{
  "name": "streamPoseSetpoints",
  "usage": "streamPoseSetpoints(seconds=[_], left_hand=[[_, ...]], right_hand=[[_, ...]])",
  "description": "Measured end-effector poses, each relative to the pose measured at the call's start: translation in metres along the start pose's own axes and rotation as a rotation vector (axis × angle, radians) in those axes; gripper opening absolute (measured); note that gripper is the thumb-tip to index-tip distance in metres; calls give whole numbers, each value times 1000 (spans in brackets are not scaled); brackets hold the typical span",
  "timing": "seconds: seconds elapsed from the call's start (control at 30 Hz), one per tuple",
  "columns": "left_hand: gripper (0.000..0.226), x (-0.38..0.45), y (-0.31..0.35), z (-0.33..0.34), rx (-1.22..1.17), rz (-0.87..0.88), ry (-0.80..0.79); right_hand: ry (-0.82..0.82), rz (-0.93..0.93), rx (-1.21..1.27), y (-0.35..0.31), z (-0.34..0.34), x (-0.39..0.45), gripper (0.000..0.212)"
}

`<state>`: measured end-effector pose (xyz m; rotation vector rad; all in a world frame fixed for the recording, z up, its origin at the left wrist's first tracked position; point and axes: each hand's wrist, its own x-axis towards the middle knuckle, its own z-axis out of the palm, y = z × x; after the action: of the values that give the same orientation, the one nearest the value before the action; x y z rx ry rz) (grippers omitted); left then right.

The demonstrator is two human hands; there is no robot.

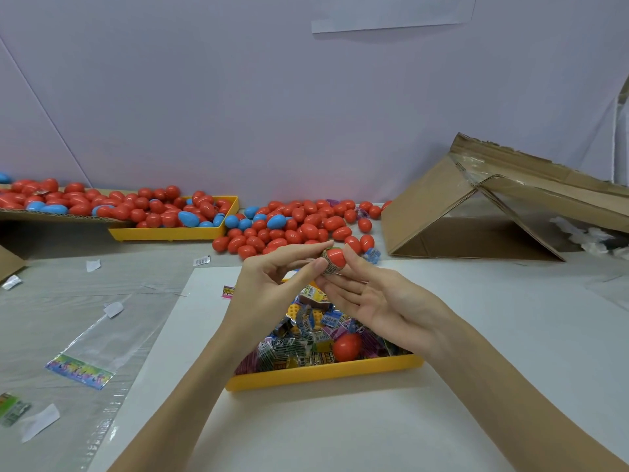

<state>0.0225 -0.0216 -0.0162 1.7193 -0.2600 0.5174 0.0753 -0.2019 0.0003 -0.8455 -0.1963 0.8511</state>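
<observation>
Both hands meet above a yellow tray (pixel 323 371) full of small printed packets (pixel 299 345). My left hand (pixel 272 284) pinches a red egg half (pixel 335 260) with a printed packet stuffed in it, thumb and forefinger on its left side. My right hand (pixel 367 298) lies palm up beside it, its fingertips touching the egg half's right side and underside. A whole red egg (pixel 347 345) lies among the packets in the tray.
A loose pile of red and blue eggs (pixel 299 223) lies behind the hands. Another yellow tray (pixel 177 229) and a cardboard flat (pixel 51 212) hold more eggs at back left. A torn cardboard box (pixel 476 212) stands at right. Clear plastic bags (pixel 85 345) lie at left.
</observation>
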Motion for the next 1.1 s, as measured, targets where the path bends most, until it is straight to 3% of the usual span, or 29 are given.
streamPoseSetpoints(seconds=[0.23, 0.5, 0.83, 1.1], left_hand=[[34, 2, -5, -6, 146, 71, -35], [44, -4, -3, 3, 410, 211, 75], [43, -1, -5, -3, 720, 407, 15], [35, -4, -9, 7, 608, 400, 94]], right_hand=[[34, 32, 73, 1, 1, 0, 42], [46, 24, -24, 7, 2, 1, 27], [106, 41, -58, 11, 1, 3, 33], [128, 14, -70, 9, 2, 1, 17]])
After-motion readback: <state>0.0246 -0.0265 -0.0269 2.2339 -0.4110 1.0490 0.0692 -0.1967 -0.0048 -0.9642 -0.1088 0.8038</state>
